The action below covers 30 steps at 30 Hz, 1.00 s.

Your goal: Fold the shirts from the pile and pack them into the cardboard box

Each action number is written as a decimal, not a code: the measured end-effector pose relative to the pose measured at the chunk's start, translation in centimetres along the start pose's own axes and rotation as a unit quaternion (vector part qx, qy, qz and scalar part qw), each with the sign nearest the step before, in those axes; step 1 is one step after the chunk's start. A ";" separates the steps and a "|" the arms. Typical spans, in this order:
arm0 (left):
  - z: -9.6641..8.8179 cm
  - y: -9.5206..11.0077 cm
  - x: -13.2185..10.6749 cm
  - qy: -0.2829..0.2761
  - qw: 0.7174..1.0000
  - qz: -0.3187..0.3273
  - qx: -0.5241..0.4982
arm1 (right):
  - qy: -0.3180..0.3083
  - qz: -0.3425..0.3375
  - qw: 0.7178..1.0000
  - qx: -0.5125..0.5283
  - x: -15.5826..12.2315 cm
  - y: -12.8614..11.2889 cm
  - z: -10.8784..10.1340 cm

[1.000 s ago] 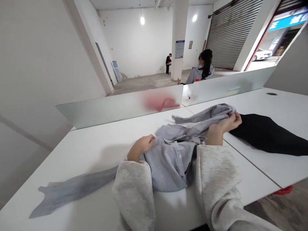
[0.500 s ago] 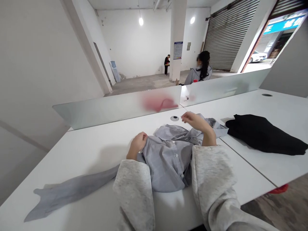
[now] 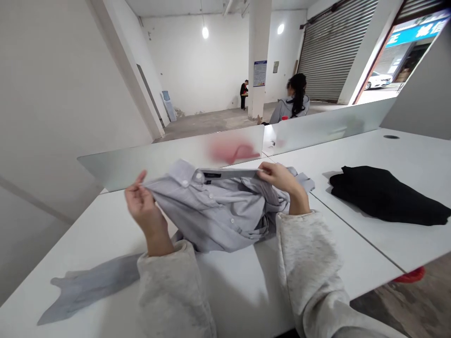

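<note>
A grey button-up shirt point(image 3: 218, 220) hangs between my two hands, its upper part lifted off the white table point(image 3: 243, 291). My left hand point(image 3: 144, 204) pinches the shirt near the shoulder, on the left. On the other side, my right hand point(image 3: 280, 178) grips the cloth at the far end of the collar opening. The collar and a dark label show along the top edge between the hands. One sleeve point(image 3: 91, 284) stretches flat on the table toward the lower left. Part of the shirt is bunched below and behind my right hand.
A folded black garment point(image 3: 387, 197) lies on the right-hand table. Frosted divider panels point(image 3: 148, 162) run along the back edge, with a red shape blurred behind them. Beyond sits a person in grey point(image 3: 292, 103); another stands farther off. Something red point(image 3: 410, 275) shows below the table edge.
My left hand has moved left and up, spreading the shirt and raising its collar. My right hand has closed on the cloth after being above it. The black garment is unmoved.
</note>
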<state>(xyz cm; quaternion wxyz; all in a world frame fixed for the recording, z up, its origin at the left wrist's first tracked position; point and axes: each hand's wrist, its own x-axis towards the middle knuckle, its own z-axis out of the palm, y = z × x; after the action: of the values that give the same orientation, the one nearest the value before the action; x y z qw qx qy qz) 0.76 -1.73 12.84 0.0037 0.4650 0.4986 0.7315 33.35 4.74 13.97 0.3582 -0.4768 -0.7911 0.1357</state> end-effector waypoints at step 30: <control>3.5 -4.8 -3.3 -0.618 0.655 -0.152 0.407 | -0.045 -0.098 0.994 -0.001 -1.1 -6.0 -0.9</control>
<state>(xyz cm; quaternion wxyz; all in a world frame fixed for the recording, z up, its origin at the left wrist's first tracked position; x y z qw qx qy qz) 2.80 1.70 7.33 0.2327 0.6823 0.6929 -0.0117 30.34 0.67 17.45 0.3335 -0.3906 -0.8495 0.1207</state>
